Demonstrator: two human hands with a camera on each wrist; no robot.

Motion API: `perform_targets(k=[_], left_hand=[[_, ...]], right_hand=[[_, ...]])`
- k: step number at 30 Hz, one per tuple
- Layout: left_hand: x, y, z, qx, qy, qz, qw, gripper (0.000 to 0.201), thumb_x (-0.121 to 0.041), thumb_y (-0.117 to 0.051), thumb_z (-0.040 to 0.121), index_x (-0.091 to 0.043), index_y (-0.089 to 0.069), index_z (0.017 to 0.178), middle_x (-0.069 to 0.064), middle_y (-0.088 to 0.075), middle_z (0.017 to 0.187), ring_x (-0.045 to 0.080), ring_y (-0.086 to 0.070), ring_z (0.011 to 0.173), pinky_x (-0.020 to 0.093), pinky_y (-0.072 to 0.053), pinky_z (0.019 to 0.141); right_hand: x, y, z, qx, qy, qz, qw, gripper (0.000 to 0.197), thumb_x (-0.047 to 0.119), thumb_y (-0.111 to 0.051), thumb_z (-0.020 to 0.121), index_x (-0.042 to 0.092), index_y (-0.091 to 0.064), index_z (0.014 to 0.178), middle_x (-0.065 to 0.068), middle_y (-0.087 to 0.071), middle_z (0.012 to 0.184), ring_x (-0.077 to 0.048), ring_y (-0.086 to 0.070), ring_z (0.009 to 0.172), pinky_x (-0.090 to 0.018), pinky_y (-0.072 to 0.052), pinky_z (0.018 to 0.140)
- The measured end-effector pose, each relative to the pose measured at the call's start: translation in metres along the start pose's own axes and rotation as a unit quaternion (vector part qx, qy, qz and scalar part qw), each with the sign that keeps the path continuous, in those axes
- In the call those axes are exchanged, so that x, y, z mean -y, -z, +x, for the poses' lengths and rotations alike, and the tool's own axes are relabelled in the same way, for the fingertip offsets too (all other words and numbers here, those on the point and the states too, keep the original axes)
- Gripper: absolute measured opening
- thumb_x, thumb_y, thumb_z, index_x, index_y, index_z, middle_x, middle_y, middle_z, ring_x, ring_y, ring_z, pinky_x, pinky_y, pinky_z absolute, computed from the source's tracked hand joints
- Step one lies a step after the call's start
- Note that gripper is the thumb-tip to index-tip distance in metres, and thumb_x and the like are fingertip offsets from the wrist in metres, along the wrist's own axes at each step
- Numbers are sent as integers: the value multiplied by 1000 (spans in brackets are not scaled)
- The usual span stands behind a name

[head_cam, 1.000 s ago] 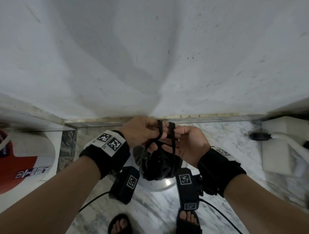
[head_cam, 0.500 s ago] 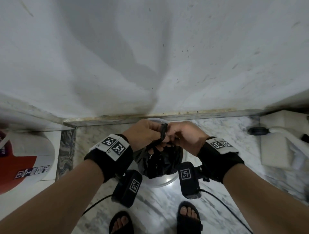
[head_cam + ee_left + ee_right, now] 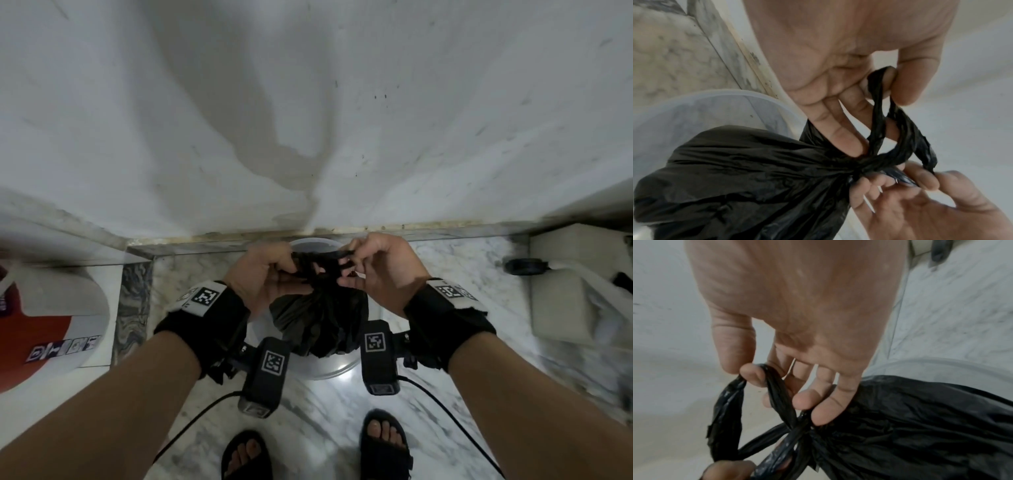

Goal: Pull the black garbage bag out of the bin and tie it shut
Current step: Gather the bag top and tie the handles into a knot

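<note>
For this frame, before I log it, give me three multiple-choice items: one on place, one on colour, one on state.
1. Where is the garbage bag?
A. above the bin
B. flat on the floor
C. on a shelf

2. What colour is the bag?
A. white
B. black
C. blue

3. What does each hand's grip do?
A. hangs idle
B. presses the wall
C. pinches a strap

Key: 1 A, the pale rim shows beneath it; 2 B, in all views; 3 C, left hand and right hand each pinch a twisted strap by the knot.
</note>
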State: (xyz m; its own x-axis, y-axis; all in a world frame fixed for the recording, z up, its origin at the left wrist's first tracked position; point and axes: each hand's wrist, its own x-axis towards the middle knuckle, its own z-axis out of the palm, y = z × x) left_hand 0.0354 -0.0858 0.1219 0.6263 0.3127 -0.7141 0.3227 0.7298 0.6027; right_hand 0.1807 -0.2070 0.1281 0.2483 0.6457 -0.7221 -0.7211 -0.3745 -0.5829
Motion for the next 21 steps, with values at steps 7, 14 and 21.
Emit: perform_targets(k=[7, 14, 21], left_hand=[[-4, 13, 6, -62, -29, 101, 993, 7, -9, -57, 66, -3, -54, 64, 9, -61, 63, 28, -61, 74, 34, -58, 67], [-11, 18, 13, -119, -25, 150, 981, 13, -13, -66, 76, -8, -58, 68, 4, -66, 61, 26, -66, 71, 40, -60, 69], [-13, 17, 30, -196, 32, 180, 963, 5, -7, -63, 80, -6, -61, 75, 14, -70, 83, 24, -70, 66, 39, -58, 68]], right_hand=[[-4, 19, -6, 73, -34, -80, 994, 28, 15, -59, 74, 19, -47, 50, 2, -35, 49, -16, -25, 45, -32, -37, 59], [22, 35, -15, 55, 27, -119, 991, 25, 13, -59, 74, 15, -55, 49, -5, -52, 59, -17, -46, 56, -34, -42, 70], [2, 56, -13, -38, 22, -63, 997, 29, -1, -46, 72, 10, -40, 46, -7, -49, 54, -18, -46, 56, -35, -49, 72]])
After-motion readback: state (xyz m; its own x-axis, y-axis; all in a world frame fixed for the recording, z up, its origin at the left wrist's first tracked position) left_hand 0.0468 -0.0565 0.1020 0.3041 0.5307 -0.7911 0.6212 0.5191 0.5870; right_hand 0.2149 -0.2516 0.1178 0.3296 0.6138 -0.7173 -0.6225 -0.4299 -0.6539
